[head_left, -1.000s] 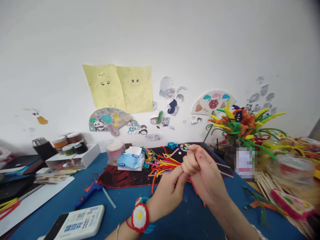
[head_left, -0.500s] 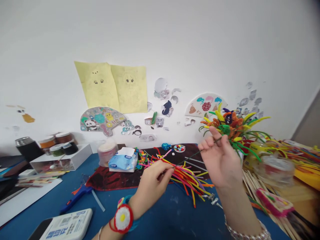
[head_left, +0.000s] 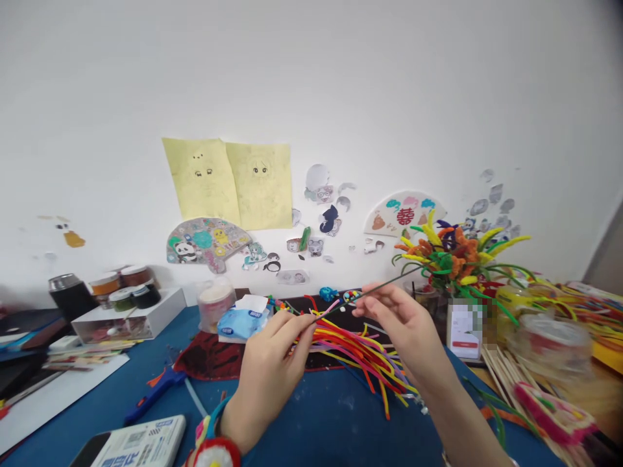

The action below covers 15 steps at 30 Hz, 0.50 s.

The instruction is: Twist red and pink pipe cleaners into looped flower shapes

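Note:
A thin dark green pipe cleaner (head_left: 389,283) stretches between my two hands, sloping up to the right. My left hand (head_left: 278,360) pinches its lower left end between thumb and forefinger. Bent fingers of my right hand (head_left: 402,318) close around its middle, with the free end sticking out beyond them to the upper right. Beneath both hands lies a loose bundle of coloured pipe cleaners (head_left: 370,360) in red, yellow, orange and purple. At the right stands a bunch of pipe-cleaner flowers (head_left: 457,250), just past the stem's free end.
Left of the hands are a tissue pack (head_left: 243,319), a blue glue gun (head_left: 154,392) and a white box (head_left: 168,310) with jars on top. On the right are a phone (head_left: 464,327), wooden sticks (head_left: 503,370), a clear tub (head_left: 552,344) and a pink pouch (head_left: 555,412).
My right hand has turned and come down, sliding from the far end to the middle of the pipe cleaner. My left hand has shifted slightly left. The phone at the right now shows.

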Each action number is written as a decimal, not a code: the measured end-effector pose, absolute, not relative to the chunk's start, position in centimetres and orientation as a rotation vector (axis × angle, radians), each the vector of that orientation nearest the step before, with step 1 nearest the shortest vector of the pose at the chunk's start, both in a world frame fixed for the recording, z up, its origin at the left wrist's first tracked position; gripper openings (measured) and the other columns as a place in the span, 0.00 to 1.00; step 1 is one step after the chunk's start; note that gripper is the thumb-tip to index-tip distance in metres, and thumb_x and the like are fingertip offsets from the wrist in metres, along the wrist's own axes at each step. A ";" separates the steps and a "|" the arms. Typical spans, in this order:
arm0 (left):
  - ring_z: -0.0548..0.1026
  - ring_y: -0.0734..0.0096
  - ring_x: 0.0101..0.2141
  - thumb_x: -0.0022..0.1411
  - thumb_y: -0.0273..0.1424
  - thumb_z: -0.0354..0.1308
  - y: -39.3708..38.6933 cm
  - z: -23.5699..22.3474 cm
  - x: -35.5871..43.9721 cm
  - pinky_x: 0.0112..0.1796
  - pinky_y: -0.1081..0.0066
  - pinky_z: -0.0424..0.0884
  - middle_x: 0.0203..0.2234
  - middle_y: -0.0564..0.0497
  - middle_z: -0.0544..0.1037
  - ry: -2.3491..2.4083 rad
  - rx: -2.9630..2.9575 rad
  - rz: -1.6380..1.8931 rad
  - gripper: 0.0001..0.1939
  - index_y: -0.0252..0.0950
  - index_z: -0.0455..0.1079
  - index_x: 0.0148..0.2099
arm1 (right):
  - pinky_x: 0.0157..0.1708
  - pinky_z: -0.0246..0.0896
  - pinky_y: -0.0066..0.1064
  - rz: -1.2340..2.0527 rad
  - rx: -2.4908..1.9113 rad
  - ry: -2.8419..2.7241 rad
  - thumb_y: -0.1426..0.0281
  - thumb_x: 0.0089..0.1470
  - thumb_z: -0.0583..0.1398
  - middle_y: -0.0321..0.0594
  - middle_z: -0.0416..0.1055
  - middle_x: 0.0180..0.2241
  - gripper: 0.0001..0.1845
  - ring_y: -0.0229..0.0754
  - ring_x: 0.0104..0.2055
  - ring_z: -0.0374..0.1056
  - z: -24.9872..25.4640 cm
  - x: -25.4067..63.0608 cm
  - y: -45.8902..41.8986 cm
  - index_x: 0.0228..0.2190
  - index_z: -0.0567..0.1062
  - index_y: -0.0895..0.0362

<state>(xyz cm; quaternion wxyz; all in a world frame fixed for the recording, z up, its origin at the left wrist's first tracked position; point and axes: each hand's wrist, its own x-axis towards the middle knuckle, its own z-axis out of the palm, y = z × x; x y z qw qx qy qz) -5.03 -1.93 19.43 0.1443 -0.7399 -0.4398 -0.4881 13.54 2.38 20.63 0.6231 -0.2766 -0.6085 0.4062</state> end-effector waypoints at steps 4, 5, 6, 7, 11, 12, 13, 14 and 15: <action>0.69 0.77 0.28 0.56 0.26 0.53 -2.9 20.0 -5.4 0.28 0.78 0.65 0.29 0.52 0.72 -1.215 -2.094 -1.378 0.10 0.38 0.69 0.41 | 0.36 0.65 0.27 0.900 -0.636 -1.423 0.65 0.49 0.58 0.38 0.71 0.29 0.09 0.36 0.32 0.69 21.0 13.3 1.6 0.31 0.70 0.58; 0.69 0.77 0.28 0.56 0.26 0.53 -3.1 20.1 -5.5 0.28 0.78 0.65 0.29 0.52 0.72 -1.206 -2.085 -1.368 0.10 0.38 0.69 0.41 | 0.36 0.65 0.26 0.894 -0.636 -1.430 0.65 0.49 0.58 0.38 0.71 0.29 0.09 0.36 0.33 0.69 21.1 13.2 1.4 0.32 0.70 0.58; 0.70 0.77 0.28 0.56 0.26 0.53 -3.3 20.1 -5.5 0.28 0.78 0.65 0.29 0.52 0.73 -1.193 -2.077 -1.359 0.10 0.38 0.69 0.42 | 0.36 0.65 0.26 0.891 -0.638 -1.437 0.65 0.49 0.58 0.38 0.71 0.29 0.09 0.37 0.33 0.69 21.2 13.2 1.2 0.32 0.70 0.57; 0.70 0.77 0.29 0.56 0.26 0.54 -3.4 20.0 -5.5 0.28 0.78 0.65 0.29 0.52 0.73 -1.178 -2.075 -1.346 0.10 0.38 0.69 0.42 | 0.36 0.65 0.26 0.887 -0.642 -1.443 0.65 0.49 0.58 0.38 0.71 0.29 0.09 0.37 0.33 0.69 21.2 13.1 1.0 0.33 0.70 0.57; 0.70 0.77 0.28 0.57 0.27 0.53 -3.2 19.6 -5.5 0.27 0.78 0.65 0.28 0.52 0.73 -1.180 -2.093 -1.269 0.09 0.38 0.69 0.41 | 0.36 0.65 0.27 0.886 -0.645 -1.473 0.65 0.50 0.57 0.38 0.71 0.28 0.09 0.36 0.32 0.69 21.0 12.9 1.0 0.33 0.70 0.57; 0.70 0.77 0.28 0.57 0.28 0.52 -2.9 19.5 -5.4 0.27 0.78 0.64 0.27 0.52 0.73 -1.207 -2.114 -1.246 0.09 0.38 0.69 0.41 | 0.36 0.64 0.27 0.894 -0.634 -1.485 0.65 0.51 0.56 0.38 0.71 0.29 0.09 0.36 0.32 0.69 20.8 12.8 1.3 0.33 0.69 0.57; 0.71 0.77 0.28 0.58 0.29 0.51 -2.6 19.4 -5.4 0.28 0.78 0.64 0.27 0.53 0.73 -1.248 -2.151 -1.215 0.08 0.39 0.69 0.40 | 0.37 0.64 0.28 0.905 -0.618 -1.497 0.65 0.52 0.56 0.39 0.71 0.31 0.09 0.36 0.33 0.69 20.6 12.8 1.7 0.33 0.68 0.57; 0.71 0.76 0.29 0.59 0.30 0.50 -2.2 19.3 -5.4 0.28 0.77 0.64 0.28 0.53 0.73 -1.298 -2.198 -1.176 0.08 0.39 0.69 0.40 | 0.38 0.63 0.30 0.918 -0.600 -1.507 0.64 0.52 0.55 0.40 0.71 0.32 0.09 0.36 0.34 0.69 20.4 12.7 2.2 0.33 0.67 0.57; 0.71 0.75 0.30 0.59 0.32 0.49 -1.6 19.1 -5.5 0.30 0.76 0.65 0.29 0.53 0.73 -1.355 -2.248 -1.127 0.09 0.39 0.68 0.40 | 0.39 0.63 0.31 0.921 -0.583 -1.511 0.64 0.53 0.54 0.40 0.71 0.33 0.09 0.37 0.34 0.68 20.2 12.8 2.8 0.33 0.66 0.57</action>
